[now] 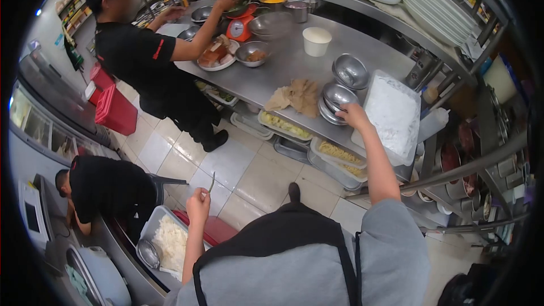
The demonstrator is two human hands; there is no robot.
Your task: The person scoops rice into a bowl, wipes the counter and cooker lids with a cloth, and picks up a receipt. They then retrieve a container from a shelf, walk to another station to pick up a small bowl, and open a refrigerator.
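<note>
My right hand point(354, 117) is closed on the edge of the stacked metal bowls point(339, 95) at the steel counter's near side. Another shiny metal bowl point(350, 71) sits just behind that stack. Low on the left, my left hand point(198, 206) is closed around a thin, greenish, stick-like thing point(212, 182) that points upward; its kind is too small to make out. Below that hand, a white tub point(148, 226) holds white rice point(170, 242) with a metal bowl point(148, 253) lying in it.
A floured white tray point(391, 116), crumpled brown cloth point(297, 96) and white tub point(317, 41) stand on the counter point(255, 88). A co-worker point(141, 51) handles food by an orange scale point(239, 28). Another person point(110, 192) bends at lower left. Noodle trays point(340, 156) sit under the counter.
</note>
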